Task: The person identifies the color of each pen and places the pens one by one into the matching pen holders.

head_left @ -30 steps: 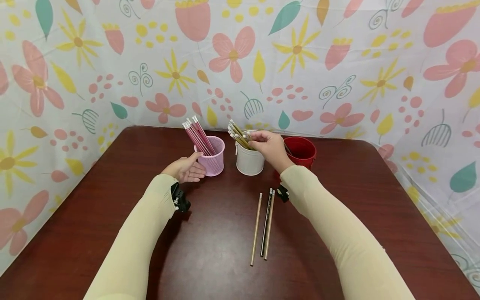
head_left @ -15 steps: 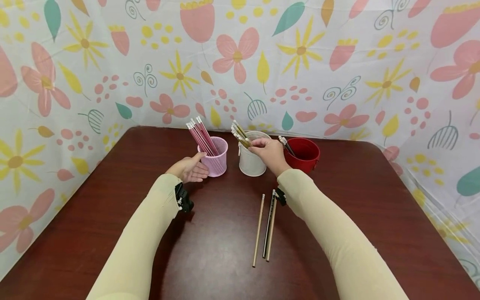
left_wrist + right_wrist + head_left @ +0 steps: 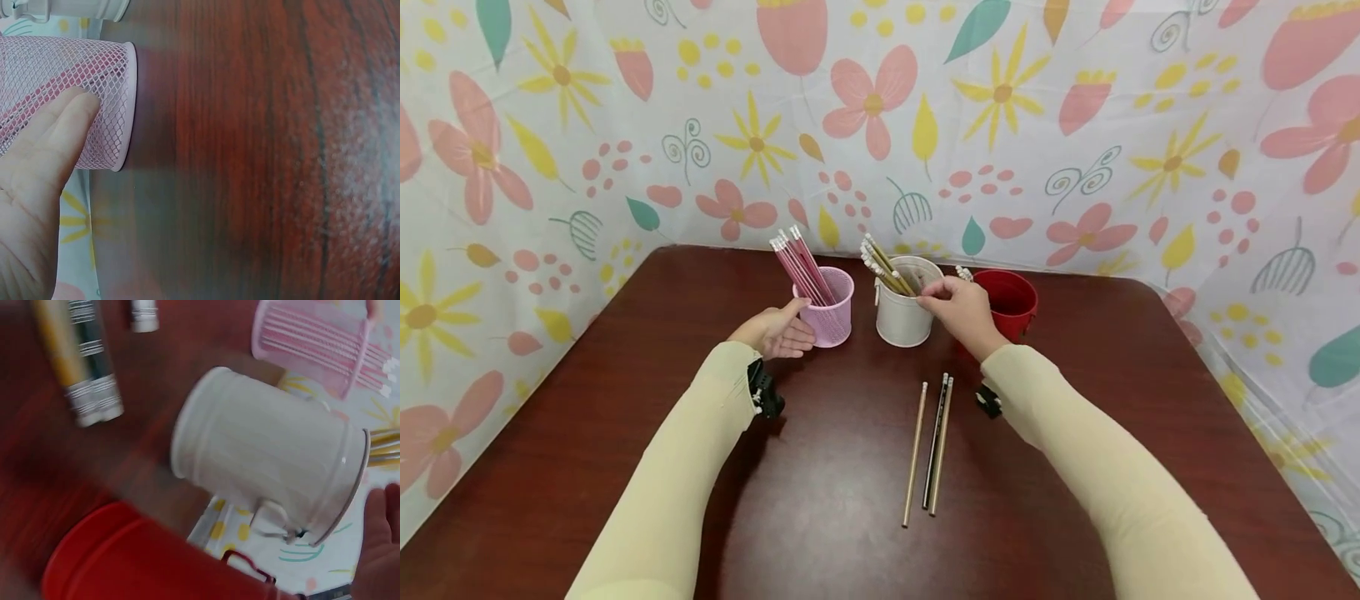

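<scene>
My left hand (image 3: 781,331) rests against the left side of the pink mesh cup (image 3: 832,327), thumb near its rim and other fingers held out straight. Pink pencils (image 3: 801,271) lean to the left inside that cup. At the right rim of the white metal bucket (image 3: 901,325) is my right hand (image 3: 964,313), fingers loosely bent; I see nothing held in them. Gold pencils (image 3: 883,267) with white erasers lean left in the white bucket. In the left wrist view, the left thumb (image 3: 78,115) lies along the mesh.
A red bucket (image 3: 1012,302) stands right of the white one; white eraser tips (image 3: 963,272) show at its left rim, partly behind the right hand. On the brown table (image 3: 820,500) lie two gold pencils (image 3: 914,454) and a black pencil (image 3: 935,442). A flowered cloth (image 3: 700,108) hangs behind.
The gold pencils have settled lower into the white bucket, and my right hand has let them go and shifted right to the rim. My left hand stays at the pink cup.
</scene>
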### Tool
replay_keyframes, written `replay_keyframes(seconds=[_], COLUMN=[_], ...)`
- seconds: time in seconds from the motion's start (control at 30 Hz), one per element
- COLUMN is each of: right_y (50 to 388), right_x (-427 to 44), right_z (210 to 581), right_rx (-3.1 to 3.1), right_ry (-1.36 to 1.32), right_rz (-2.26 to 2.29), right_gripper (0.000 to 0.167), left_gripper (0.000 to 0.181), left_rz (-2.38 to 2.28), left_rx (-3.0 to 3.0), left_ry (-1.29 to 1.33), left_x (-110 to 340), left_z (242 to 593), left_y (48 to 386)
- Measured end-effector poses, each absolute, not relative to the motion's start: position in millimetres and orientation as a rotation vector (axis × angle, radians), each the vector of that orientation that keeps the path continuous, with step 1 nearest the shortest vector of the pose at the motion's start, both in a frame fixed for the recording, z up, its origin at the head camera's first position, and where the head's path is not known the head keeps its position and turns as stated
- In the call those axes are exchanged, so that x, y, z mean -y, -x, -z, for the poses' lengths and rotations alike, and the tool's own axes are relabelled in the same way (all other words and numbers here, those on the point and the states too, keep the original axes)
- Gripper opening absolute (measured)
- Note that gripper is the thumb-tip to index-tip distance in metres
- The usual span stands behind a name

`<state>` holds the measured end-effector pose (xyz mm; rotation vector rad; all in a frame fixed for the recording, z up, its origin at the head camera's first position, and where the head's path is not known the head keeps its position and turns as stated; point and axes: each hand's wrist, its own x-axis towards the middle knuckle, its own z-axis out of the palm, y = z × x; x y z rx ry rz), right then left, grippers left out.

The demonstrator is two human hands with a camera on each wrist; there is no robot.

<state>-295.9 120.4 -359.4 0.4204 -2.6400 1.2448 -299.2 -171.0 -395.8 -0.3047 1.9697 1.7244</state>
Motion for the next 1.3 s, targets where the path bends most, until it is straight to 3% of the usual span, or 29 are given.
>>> replay_keyframes(seconds=[0.27, 0.53, 1.3], right_y=[273.1, 263.0, 254.6], right_x=[-154.6, -158.4, -138.9], right_z=[383.1, 402.6, 413.9], right_rx=[3.107, 3.459, 3.545], right_ry=[-0.708, -0.476, -0.278], right_rz=[-0.955, -0.940, -1.051], right_gripper=[0.007, 0.025, 0.024], left_gripper=[0.071, 0.072, 0.070], left_rz=[-1.718, -1.715, -1.709], left_rx=[-1.965, -1.976, -1.986], left_ry=[0.306, 0.304, 0.316], left_x=[170.6, 171.8, 171.7], left_z=[395.7, 394.0, 393.6], left_y=[299.1, 297.8, 297.2])
